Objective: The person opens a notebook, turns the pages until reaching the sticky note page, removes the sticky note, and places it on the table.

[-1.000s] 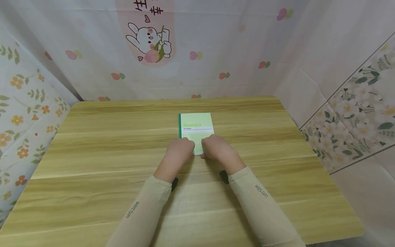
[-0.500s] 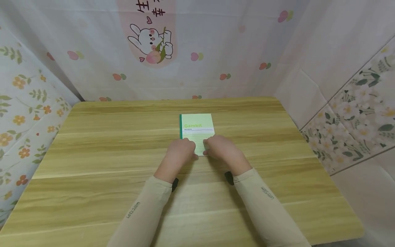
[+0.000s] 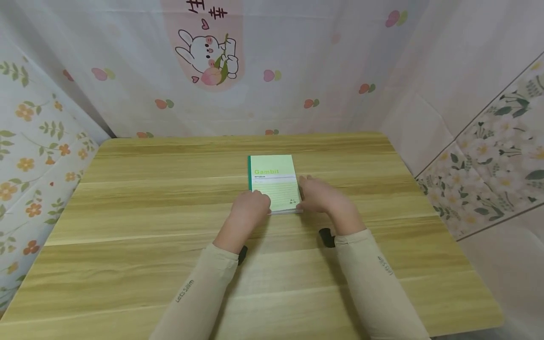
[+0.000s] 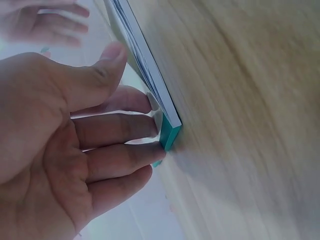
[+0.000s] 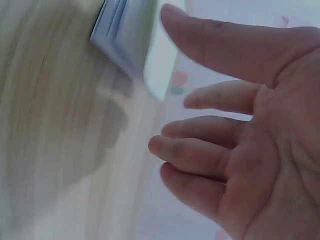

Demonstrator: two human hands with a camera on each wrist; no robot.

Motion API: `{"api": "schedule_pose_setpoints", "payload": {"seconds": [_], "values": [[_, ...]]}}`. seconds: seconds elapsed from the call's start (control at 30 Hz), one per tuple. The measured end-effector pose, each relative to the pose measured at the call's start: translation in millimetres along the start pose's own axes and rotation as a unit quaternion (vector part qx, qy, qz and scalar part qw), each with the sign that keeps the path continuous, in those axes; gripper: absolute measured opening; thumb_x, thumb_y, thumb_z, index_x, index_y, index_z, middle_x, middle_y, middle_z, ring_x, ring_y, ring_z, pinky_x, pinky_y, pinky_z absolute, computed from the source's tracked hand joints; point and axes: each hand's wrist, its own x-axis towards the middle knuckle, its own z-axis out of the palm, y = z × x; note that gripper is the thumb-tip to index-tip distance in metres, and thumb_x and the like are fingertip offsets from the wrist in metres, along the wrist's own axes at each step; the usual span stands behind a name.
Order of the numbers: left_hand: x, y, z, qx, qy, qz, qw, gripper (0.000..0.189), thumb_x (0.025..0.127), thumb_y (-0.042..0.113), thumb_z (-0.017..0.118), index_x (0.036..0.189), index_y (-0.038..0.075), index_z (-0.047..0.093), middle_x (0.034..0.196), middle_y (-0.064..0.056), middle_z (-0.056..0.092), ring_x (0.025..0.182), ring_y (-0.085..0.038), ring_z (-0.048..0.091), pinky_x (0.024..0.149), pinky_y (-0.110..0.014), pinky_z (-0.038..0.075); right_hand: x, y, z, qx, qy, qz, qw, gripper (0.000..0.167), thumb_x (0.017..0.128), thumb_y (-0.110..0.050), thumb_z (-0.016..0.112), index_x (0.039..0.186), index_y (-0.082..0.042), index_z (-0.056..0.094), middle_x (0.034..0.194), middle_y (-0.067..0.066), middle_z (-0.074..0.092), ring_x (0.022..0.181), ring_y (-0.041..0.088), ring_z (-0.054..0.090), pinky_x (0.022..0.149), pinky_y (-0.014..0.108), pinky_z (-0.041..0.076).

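A light green notebook (image 3: 275,165) with a dark green spine lies on the wooden table, its "Gambit" title facing up. My left hand (image 3: 250,208) is at its lower left corner. In the left wrist view the fairly straight fingers reach the green spine (image 4: 171,135), and the thumb stands apart from the page edges. Just off the notebook's lower right side is my right hand (image 3: 319,196), holding nothing. Its fingers are loosely extended in the right wrist view, with the thumb close to the slightly raised cover (image 5: 162,57).
The wooden table (image 3: 148,226) stretches around the notebook on every side. Behind it hangs a white curtain (image 3: 318,56) printed with a rabbit and fruit. Floral-patterned sheets (image 3: 34,165) border the left and right. Dark wrist camera mounts (image 3: 327,237) sit under the wrists.
My right hand has moved right, off the notebook's lower part to beside its right edge, uncovering the lower right corner. The left hand has stayed nearly in place.
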Motion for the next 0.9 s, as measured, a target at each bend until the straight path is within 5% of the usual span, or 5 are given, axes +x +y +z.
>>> {"api": "schedule_pose_setpoints", "payload": {"seconds": [0.3, 0.47, 0.6, 0.73, 0.9], "values": [[-1.7, -0.6, 1.3, 0.017, -0.009, 0.016, 0.9997, 0.018, 0.108, 0.009, 0.061, 0.105, 0.003, 0.077, 0.108, -0.018, 0.076, 0.095, -0.028, 0.071, 0.092, -0.041, 0.062, -0.4, 25, 2, 0.039, -0.051, 0.023, 0.9977, 0.075, 0.105, -0.045, 0.066, 0.154, 0.008, 0.046, 0.169, 0.032, 0.033, 0.157, 0.047, 0.037, 0.126, 0.059, 0.037], [-2.7, -1.0, 0.0, 0.033, -0.017, 0.025, 0.9990, 0.020, 0.107, 0.000, 0.056, 0.108, 0.000, 0.076, 0.112, -0.020, 0.077, 0.098, -0.029, 0.073, 0.094, -0.042, 0.061, 8.8, 25, 12, 0.008, -0.043, 0.021, 0.9988, 0.068, 0.109, -0.045, 0.059, 0.147, 0.010, 0.050, 0.171, 0.037, 0.023, 0.157, 0.050, 0.034, 0.127, 0.059, 0.036], [-2.3, -2.5, 2.0, 0.036, -0.008, 0.038, 0.9986, 0.018, 0.107, 0.000, 0.055, 0.109, -0.002, 0.073, 0.110, -0.021, 0.076, 0.096, -0.030, 0.073, 0.091, -0.041, 0.062, 12.0, 22, 17, -0.011, -0.032, 0.027, 0.9991, 0.051, 0.107, -0.039, 0.065, 0.129, 0.007, 0.061, 0.168, 0.038, 0.029, 0.149, 0.049, 0.047, 0.121, 0.056, 0.045], [-2.1, -6.1, 3.3, 0.009, -0.011, 0.038, 0.9992, 0.030, 0.110, 0.002, 0.051, 0.138, -0.002, 0.063, 0.122, -0.027, 0.074, 0.108, -0.038, 0.073, 0.096, -0.046, 0.062, 14.2, 21, 15, -0.010, -0.019, 0.029, 0.9994, 0.042, 0.103, -0.037, 0.072, 0.117, 0.003, 0.064, 0.165, 0.036, 0.036, 0.137, 0.043, 0.058, 0.113, 0.052, 0.051], [-2.3, -3.2, 1.3, -0.007, -0.018, 0.035, 0.9992, 0.065, 0.113, 0.005, 0.045, 0.172, 0.011, 0.018, 0.146, -0.029, 0.064, 0.124, -0.043, 0.071, 0.104, -0.049, 0.059, 15.9, 23, 16, -0.014, -0.012, 0.027, 0.9995, 0.043, 0.101, -0.038, 0.075, 0.117, 0.001, 0.065, 0.158, 0.033, 0.048, 0.118, 0.035, 0.063, 0.104, 0.048, 0.054]]}}
